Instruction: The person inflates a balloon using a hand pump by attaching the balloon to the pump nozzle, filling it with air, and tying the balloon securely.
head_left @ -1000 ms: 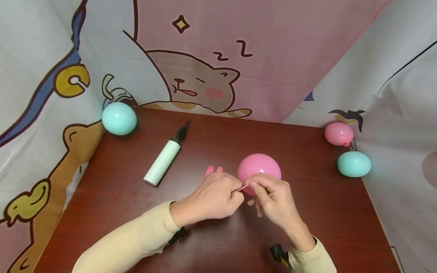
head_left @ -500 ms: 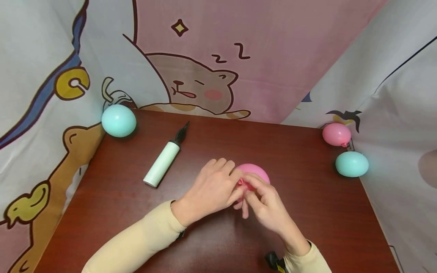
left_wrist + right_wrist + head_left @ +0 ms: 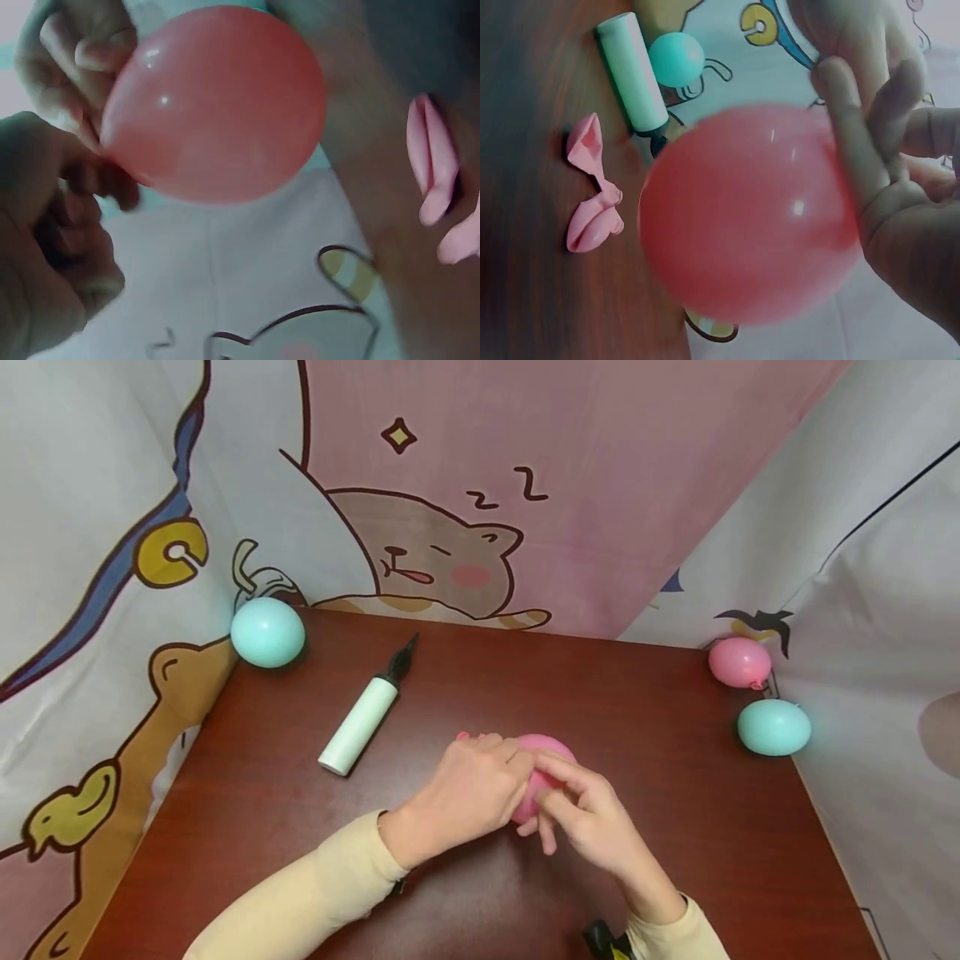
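Note:
An inflated pink balloon point(image 3: 551, 750) is between the two hands, above the table. In the head view my left hand point(image 3: 474, 789) covers its left side. Curled fingers of this left hand point(image 3: 56, 247) pinch at the balloon's neck in the left wrist view. On the other side, my right hand point(image 3: 592, 822) holds the neck end with thumb and index finger, its other fingers spread below. The right wrist view has its fingers lying against the balloon point(image 3: 750, 217). The knot area is hidden behind fingers.
Limp pink balloons point(image 3: 592, 225) lie on the table point(image 3: 637, 710), mostly behind the left hand. A white hand pump point(image 3: 360, 727) with black nozzle lies to the left. One teal balloon point(image 3: 267, 632) sits far left; a pink balloon point(image 3: 740, 663) and another teal balloon point(image 3: 775, 727) sit right.
The stretched balloon neck, visible between both hands a second ago, is now hidden by fingers. Both hands have come closer together, and the balloon has shifted left and lower in the head view.

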`<control>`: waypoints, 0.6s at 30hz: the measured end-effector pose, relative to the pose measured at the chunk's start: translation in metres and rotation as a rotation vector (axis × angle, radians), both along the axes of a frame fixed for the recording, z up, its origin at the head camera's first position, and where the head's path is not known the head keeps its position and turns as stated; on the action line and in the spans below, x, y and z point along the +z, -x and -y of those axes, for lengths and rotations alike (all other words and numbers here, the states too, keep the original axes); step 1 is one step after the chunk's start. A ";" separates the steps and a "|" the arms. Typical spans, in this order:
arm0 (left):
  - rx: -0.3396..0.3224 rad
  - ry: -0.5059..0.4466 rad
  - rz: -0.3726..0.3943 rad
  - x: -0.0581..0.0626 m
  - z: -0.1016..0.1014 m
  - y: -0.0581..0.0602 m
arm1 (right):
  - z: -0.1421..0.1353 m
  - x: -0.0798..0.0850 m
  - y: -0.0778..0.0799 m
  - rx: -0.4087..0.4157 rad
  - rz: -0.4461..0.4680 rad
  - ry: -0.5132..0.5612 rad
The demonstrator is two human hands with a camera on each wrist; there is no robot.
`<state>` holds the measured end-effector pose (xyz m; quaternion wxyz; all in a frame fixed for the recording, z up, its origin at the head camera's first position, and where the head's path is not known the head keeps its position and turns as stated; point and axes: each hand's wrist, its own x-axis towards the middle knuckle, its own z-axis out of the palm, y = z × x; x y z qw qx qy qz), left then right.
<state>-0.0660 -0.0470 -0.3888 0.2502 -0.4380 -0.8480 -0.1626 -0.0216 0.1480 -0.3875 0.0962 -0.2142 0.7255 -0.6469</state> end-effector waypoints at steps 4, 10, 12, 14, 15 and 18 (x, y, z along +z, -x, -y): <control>-0.163 -0.249 0.193 -0.001 0.004 0.002 | -0.007 0.007 0.000 -0.020 0.046 0.131; -0.344 -0.499 0.297 -0.002 0.007 0.004 | -0.008 0.015 -0.002 -0.078 0.029 0.212; -0.370 -0.555 0.293 -0.003 0.008 0.005 | -0.009 0.016 -0.003 -0.099 0.023 0.236; -0.392 -0.607 0.301 -0.004 0.009 0.007 | -0.011 0.017 -0.004 -0.107 0.017 0.265; -0.395 -0.625 0.303 -0.004 0.010 0.007 | -0.011 0.017 -0.004 -0.112 0.020 0.279; -0.394 -0.648 0.323 -0.005 0.014 0.009 | -0.013 0.016 -0.005 -0.113 0.037 0.331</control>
